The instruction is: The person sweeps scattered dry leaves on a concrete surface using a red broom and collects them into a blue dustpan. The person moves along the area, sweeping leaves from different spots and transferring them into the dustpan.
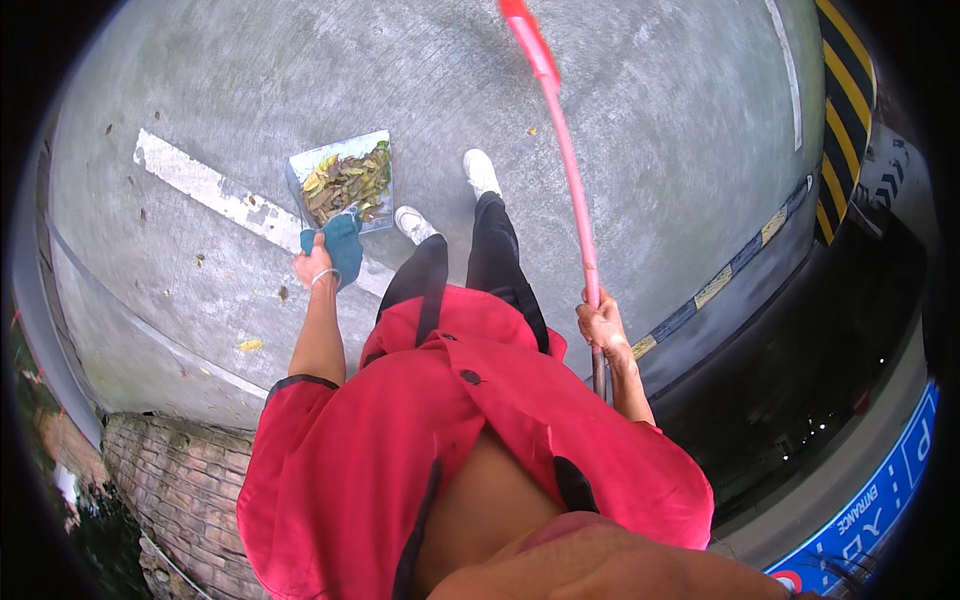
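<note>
My left hand point(313, 262) is closed around a bunched teal cloth point(345, 248) at the near edge of a pale dustpan point(301, 160). Brown and yellow fallen leaves point(345, 185) lie heaped in the pan. Any dustpan handle under the cloth and fingers is hidden. On the right, my right hand point(601, 322) grips the pink pole of a long broom point(575, 185). The pole runs up and away to a red end point(528, 40), partly cut off at the top of the view.
Grey concrete with a worn white line point(215, 190) surrounds my feet point(481, 172). Scattered leaves point(250, 345) lie to the left. A yellow-black kerb point(715, 290) and a striped barrier point(845, 120) border the right. A stone wall point(180, 490) is lower left, a blue sign point(865, 510) lower right.
</note>
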A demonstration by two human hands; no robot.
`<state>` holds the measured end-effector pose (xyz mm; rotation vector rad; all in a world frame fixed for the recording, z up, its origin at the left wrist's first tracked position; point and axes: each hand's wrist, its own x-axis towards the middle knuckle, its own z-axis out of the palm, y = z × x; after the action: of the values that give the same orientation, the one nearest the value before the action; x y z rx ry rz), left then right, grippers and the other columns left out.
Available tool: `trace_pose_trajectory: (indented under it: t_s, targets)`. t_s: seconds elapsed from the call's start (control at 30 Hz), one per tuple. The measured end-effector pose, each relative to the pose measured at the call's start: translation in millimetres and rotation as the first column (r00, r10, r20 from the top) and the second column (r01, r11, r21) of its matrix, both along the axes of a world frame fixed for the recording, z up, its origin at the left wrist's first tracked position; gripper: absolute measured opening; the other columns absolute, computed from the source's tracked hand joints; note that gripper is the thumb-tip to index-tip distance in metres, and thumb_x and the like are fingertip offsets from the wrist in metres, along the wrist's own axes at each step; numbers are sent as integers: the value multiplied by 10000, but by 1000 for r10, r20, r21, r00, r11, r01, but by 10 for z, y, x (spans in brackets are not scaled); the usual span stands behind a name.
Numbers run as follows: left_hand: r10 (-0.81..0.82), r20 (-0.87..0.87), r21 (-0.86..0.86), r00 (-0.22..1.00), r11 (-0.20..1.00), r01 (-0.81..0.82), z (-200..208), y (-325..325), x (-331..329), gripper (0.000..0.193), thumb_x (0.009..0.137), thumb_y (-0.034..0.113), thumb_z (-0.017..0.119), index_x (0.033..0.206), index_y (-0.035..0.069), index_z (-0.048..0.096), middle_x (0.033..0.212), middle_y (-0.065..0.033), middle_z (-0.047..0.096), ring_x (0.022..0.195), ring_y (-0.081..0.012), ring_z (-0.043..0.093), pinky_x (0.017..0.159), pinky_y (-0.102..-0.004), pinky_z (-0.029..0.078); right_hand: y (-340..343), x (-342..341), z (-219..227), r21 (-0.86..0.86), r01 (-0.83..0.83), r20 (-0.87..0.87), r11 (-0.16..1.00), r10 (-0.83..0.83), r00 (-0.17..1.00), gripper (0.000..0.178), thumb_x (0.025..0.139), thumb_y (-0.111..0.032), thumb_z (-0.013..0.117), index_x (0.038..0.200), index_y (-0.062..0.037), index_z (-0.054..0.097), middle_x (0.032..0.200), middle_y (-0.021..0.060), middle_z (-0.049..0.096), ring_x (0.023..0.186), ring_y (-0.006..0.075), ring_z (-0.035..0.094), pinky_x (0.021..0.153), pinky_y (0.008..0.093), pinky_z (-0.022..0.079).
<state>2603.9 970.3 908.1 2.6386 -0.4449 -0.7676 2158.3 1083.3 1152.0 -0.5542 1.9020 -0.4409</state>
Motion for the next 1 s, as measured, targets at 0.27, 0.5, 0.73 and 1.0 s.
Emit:
trace_pose_trajectory:
  t_s: [0.27, 0.5, 0.73, 1.0]
  targets:
    - [-18, 89, 46, 996, 999, 14, -30, -61, -43, 648, 606, 519, 733, 941, -33, 673, 927, -223, 657, 857, -355, 626, 786, -430, 464, 96, -370, -570, 284, 270, -140, 920, -238, 961, 30, 747, -5, 462, 749, -33, 451, 512, 16, 409, 345, 127, 407, 299, 278, 306]
    - [17, -1, 41, 1000, 999, -17, 38, -160, -43, 583, 615, 500, 730, 865, -24, 682, 882, -208, 666, 820, -353, 632, 768, -435, 466, 87, 96, -985, 273, -171, -191, 946, 228, 955, 83, 749, -67, 506, 769, 13, 514, 553, 63, 485, 456, 169, 491, 424, 336, 398]
    - [-16, 50, 27, 999, 1000, 15, 150, -235, -106, 543, 619, 475, 737, 793, -36, 678, 813, -209, 665, 758, -351, 630, 733, -437, 464, -263, 322, -470, 105, -292, -149, 951, 306, 940, 230, 747, -115, 529, 931, 20, 558, 725, 159, 570, 717, 247, 580, 672, 349, 458]
    - [-44, 39, 27, 998, 999, 43, 62, -234, -48, 471, 641, 478, 724, 837, 50, 709, 804, -194, 671, 737, -357, 631, 707, -439, 465, -1423, -332, -426, -14, -347, -462, 938, 301, 834, 176, 743, -88, 532, 873, 15, 591, 640, 87, 574, 605, 163, 567, 562, 337, 463]
